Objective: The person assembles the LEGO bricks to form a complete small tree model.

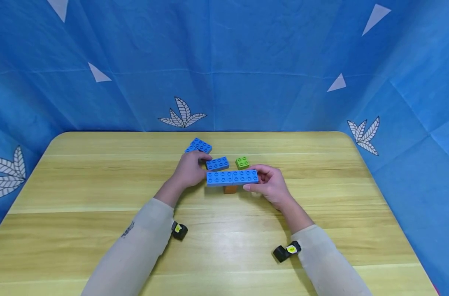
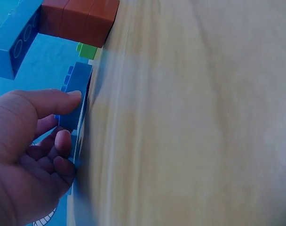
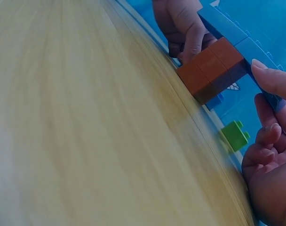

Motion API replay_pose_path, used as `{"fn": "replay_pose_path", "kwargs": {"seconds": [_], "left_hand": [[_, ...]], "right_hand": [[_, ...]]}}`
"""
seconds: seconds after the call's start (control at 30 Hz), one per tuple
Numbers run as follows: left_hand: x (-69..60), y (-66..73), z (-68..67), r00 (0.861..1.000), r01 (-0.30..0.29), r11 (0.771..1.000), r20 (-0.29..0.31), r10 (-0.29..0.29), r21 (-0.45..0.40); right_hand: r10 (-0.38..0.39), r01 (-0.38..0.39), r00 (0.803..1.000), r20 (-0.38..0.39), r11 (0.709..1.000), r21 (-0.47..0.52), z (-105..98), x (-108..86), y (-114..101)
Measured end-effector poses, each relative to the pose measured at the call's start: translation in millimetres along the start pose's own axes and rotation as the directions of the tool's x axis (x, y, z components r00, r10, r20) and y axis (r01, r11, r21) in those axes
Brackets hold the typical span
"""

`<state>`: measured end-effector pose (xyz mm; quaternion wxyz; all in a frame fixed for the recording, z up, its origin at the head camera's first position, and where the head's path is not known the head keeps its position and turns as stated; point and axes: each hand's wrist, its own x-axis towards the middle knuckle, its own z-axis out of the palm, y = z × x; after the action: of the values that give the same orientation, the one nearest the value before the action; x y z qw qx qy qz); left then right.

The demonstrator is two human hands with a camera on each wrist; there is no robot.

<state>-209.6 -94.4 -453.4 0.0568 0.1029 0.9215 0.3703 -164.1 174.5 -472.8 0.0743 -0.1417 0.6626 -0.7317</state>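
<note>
Two blue bricks (image 1: 231, 178) lie end to end across the top of a brown brick stack (image 3: 210, 70), which stands upright on the table. My right hand (image 1: 271, 184) holds the right end of this blue row, thumb at the near side and fingers behind. Behind the row, a loose blue brick (image 1: 217, 164) rests on the table. My left hand (image 1: 190, 169) pinches its left end; in the left wrist view the thumb lies against the blue brick's side (image 2: 76, 106). A small green brick (image 1: 242, 163) sits just behind the row, touched by neither hand.
Further back on the left, two more blue bricks (image 1: 200, 145) lie close together, one partly hidden by the left hand. The wooden table (image 1: 80, 185) ends at a blue patterned cloth (image 1: 246, 94) behind it.
</note>
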Motion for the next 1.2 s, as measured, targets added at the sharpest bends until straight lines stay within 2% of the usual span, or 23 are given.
{"fn": "replay_pose_path", "kwargs": {"seconds": [0.27,0.5,0.63,0.77,0.87,1.1,1.2], "left_hand": [[-5.7,1.4,-2.6,0.998,0.027,0.994,-0.051,-0.032,-0.111],[-12.5,10.9,-9.9,0.994,0.017,0.984,-0.107,-0.036,-0.18],[-16.6,13.2,-11.2,0.99,0.015,0.961,-0.131,-0.054,-0.277],[-21.8,13.8,-12.7,0.99,0.02,0.921,-0.124,-0.074,-0.39],[-25.1,15.6,-14.7,0.991,0.011,0.901,-0.118,-0.069,-0.433],[-32.0,23.9,-20.4,0.993,-0.032,0.888,-0.115,-0.024,-0.459],[-35.0,27.8,-21.9,0.995,-0.041,0.89,-0.104,-0.007,-0.453]], "right_hand": [[-0.005,0.005,1.0,-0.003,1.0,-0.01,0.8,0.5,0.7],[-0.008,0.008,1.0,-0.005,1.0,-0.03,0.4,0.8,0.8],[-0.006,0.006,1.0,-0.007,1.0,-0.03,-0.4,1.2,2.2],[-0.006,0.005,1.0,-0.008,1.0,-0.028,-0.6,1.5,3.2],[-0.005,0.005,1.0,-0.007,1.0,-0.026,-0.5,1.5,3.2],[-0.008,0.008,1.0,0.0,1.0,-0.021,-0.3,1.5,3.0],[-0.004,0.004,1.0,0.004,1.0,-0.018,-0.1,1.5,2.7]]}}
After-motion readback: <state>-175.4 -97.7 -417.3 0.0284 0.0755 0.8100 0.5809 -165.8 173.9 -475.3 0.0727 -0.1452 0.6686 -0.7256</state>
